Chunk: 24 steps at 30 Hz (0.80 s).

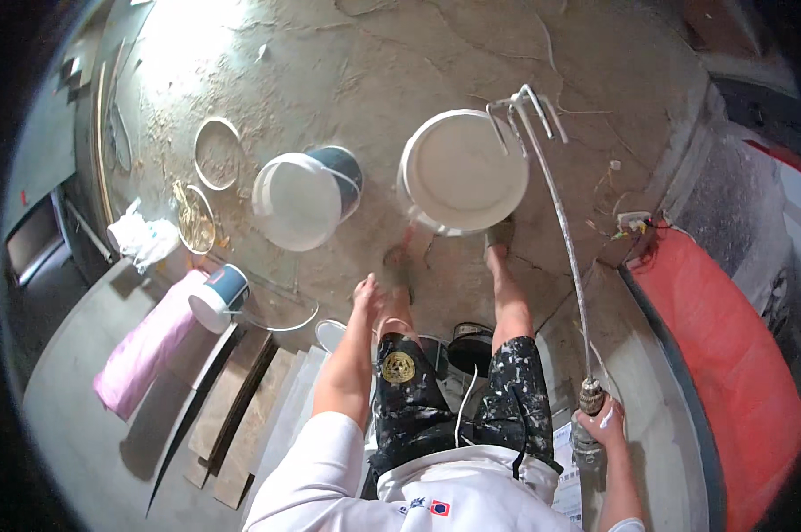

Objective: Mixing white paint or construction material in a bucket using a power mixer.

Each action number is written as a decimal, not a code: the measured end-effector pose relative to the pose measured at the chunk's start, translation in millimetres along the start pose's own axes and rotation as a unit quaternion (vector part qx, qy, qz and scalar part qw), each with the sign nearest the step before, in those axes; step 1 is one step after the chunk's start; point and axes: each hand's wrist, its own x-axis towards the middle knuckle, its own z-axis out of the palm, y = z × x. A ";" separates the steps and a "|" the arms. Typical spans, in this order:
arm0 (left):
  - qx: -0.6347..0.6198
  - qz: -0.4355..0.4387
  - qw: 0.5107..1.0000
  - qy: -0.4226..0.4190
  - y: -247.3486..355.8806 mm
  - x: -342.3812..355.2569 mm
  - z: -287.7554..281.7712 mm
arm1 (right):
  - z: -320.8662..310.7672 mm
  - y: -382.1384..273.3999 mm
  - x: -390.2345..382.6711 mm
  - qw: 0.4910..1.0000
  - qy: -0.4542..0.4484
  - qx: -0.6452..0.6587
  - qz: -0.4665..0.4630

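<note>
Head view: what is held?

– At four o'clock, a white-crusted, long-rodded metal mixer (592, 391) is clasped by the right hand (603, 421); left hand (368, 293) finger spread cannot be told.

– And around?

– At one, a round white plastic bucket (408, 168) is overlapped by hooked prongs (512, 103); at three, red sheeting (719, 328) is spread.

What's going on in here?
A person in paint-spattered shorts is gripping what looks like a long-shafted handheld mixer in their right hand. Its pronged end shows at the far right rim of a large white bucket, which seems to hold something pale; I can't tell whether they touch. The left hand, slightly blurred, hangs near the left knee and seems empty. A blue-and-white bucket is on the floor to the left.
</note>
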 end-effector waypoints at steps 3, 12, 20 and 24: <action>-0.015 0.007 0.999 0.033 -15.9 19.4 -45.5 | -11.1 -19.9 10.2 0.995 -0.079 0.046 0.029; 0.420 0.294 0.859 0.021 80.0 74.7 49.5 | -2.1 -24.0 95.2 0.975 -0.181 -0.073 0.107; 0.426 0.429 0.792 0.085 111.1 187.6 126.0 | 15.1 -79.4 212.8 0.976 -0.166 -0.005 0.138; 0.350 0.438 0.826 0.057 126.3 212.6 127.9 | 46.7 -67.2 237.3 0.970 -0.228 -0.003 0.084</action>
